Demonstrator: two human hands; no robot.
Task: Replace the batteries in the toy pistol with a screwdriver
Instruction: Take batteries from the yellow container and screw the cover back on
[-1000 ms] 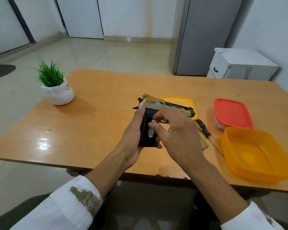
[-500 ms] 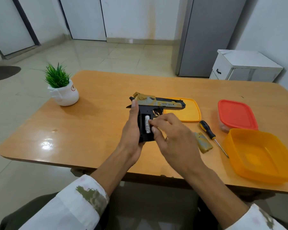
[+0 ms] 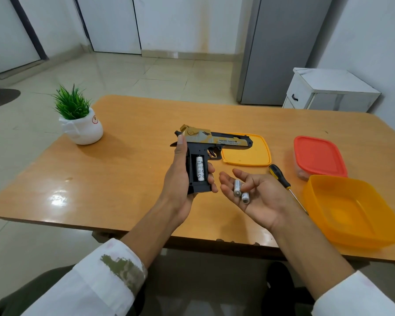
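1. In the head view, the toy pistol (image 3: pixel 228 141) was held up over the table (image 3: pixel 123 167), at the centre of the frame.
2. Its long axis ran nearly level across the picture, with the muzzle pointing to the right of the frame and the grip hanging down towards the wearer.
3. The slide read "DESERT EAGLE"; the smaller line under it was too fine to read.
4. The left hand (image 3: pixel 178 179) gripped the handle, fingers curled round its front and the thumb laid up along its back.
5. The grip's compartment stood open to the camera, with one white battery (image 3: pixel 199 168) seated upright in it; its print was too small to read.
6. The right hand (image 3: pixel 258 199) lay palm up just right of the grip, fingers loosely spread, with two loose batteries (image 3: pixel 237 188) resting on it.
7. The screwdriver (image 3: pixel 281 179) lay on the table right of that hand, its handle towards the upper left.
8. A yellow lid (image 3: pixel 246 156) lay beyond the muzzle.
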